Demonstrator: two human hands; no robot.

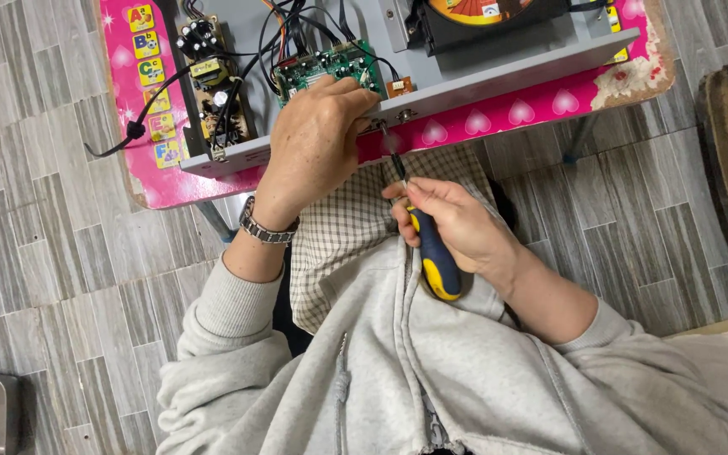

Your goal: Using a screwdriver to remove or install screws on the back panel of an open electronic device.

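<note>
**Screwdriver meeting the front edge of an opened grey chassis**

The right hand (pixel 457 223) is gripping a screwdriver (pixel 431 248) by its blue and yellow handle, fingers wrapped closed, and is pointing the thin shaft up toward the near wall of the grey metal chassis (pixel 499 72). The left hand (pixel 318 139), wearing a metal wristwatch (pixel 264 227), is curling over that wall just beside the shaft tip, fingers pressing on the rim next to a green circuit board (pixel 330 67). Black wires (pixel 292 25) are running across the chassis interior. The chassis is sitting on a small pink table (pixel 499 114) above a grey tiled floor (pixel 35 211).
</note>
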